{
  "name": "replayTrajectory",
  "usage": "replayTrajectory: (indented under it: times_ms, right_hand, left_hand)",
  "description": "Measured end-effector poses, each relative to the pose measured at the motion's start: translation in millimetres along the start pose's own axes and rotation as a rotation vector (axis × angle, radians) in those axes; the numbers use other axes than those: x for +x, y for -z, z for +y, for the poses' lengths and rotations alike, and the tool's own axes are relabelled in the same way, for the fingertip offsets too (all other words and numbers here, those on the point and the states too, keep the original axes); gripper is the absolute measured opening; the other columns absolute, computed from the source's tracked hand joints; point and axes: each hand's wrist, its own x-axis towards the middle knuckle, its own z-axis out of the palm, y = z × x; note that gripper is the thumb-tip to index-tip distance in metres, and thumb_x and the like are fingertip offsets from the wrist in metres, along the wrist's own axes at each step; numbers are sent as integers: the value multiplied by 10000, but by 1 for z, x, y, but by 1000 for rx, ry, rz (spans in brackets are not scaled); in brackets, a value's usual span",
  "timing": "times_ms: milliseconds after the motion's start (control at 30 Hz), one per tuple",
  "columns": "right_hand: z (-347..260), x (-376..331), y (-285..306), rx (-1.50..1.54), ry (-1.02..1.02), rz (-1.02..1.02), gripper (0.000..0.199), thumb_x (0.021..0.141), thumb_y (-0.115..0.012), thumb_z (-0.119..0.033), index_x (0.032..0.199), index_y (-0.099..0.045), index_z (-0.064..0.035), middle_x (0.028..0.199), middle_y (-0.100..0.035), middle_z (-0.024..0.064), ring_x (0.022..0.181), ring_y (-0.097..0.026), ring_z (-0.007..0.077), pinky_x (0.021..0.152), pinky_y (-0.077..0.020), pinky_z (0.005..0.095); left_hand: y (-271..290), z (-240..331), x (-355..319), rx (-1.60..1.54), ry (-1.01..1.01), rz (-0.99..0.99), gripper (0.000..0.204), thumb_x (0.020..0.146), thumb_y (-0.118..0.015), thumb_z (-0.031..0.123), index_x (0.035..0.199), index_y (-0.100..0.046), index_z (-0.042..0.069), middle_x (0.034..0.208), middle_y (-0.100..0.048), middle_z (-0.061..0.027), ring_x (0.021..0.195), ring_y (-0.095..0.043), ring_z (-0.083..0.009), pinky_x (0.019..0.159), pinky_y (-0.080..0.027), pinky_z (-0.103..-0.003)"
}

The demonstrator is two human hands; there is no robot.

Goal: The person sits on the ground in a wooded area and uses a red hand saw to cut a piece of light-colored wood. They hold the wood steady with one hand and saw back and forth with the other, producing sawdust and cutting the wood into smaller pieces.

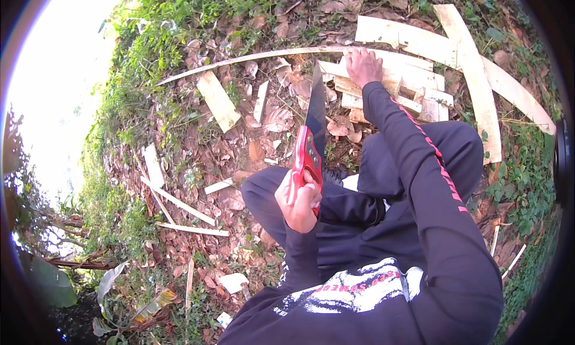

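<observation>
A handsaw (312, 126) is held near the middle of the frame, its red handle clamped in the left hand (297, 200). Its long axis runs almost vertically in the picture, the dark blade pointing toward the upper edge and its tip reaching the stacked pale wood pieces (413, 90). The right hand (363, 67) is pressed flat, fingers together, on that stack in the upper centre. Leaf-strewn ground (269, 120) lies open to the left of the blade; a long curved wooden strip (239, 61) borders it above.
</observation>
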Motion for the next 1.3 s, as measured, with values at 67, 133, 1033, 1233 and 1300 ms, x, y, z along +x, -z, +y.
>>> replayTrajectory:
  times_ms: [67, 133, 1033, 1233, 1300]
  right_hand:
    - [1, -1, 4, 28, -1, -30, 451, 1007, -403, -428, 1237, -626, -110, 1243, -609, 142, 1181, -561, 311, 987, -419, 547]
    - [3, 0, 7, 83, -15, 1, 456, 1006, -403, -434, 1232, -630, -110, 1242, -604, 152, 1180, -558, 320, 981, -420, 549]
    - [331, -521, 228, 439, -757, 616, 194, 939, -604, -213, 982, -648, -29, 804, -680, 113, 766, -667, 226, 716, -509, 368]
    - [271, -323, 268, 599, -170, 560, 167, 931, -603, -138, 986, -638, 16, 854, -693, 121, 767, -684, 210, 716, -541, 323]
    - [231, -261, 264, 626, 4, 441, 187, 938, -597, -152, 997, -630, 22, 895, -693, 124, 803, -687, 216, 733, -541, 327]
  left_hand:
    - [7, -3, 11, -28, -44, -49, 53, 816, -484, -16, 848, -525, -4, 611, -464, 5, 463, -374, -45, 434, -324, -206]
    - [2, -11, 30, 77, -94, -100, 59, 847, -494, 2, 895, -528, -8, 577, -407, 35, 424, -337, -42, 413, -296, -207]
    - [36, 34, 145, 420, 21, -301, 100, 896, -591, 172, 859, -579, 81, 559, -390, 55, 418, -339, -66, 379, -290, -232]
    - [3, 31, 133, 524, -31, -230, 152, 870, -639, 173, 748, -567, 120, 533, -402, 73, 381, -334, -46, 348, -261, -218]
    - [1, 29, 129, 534, -37, -231, 123, 886, -616, 168, 790, -587, 97, 543, -399, 71, 395, -338, -42, 361, -266, -215]
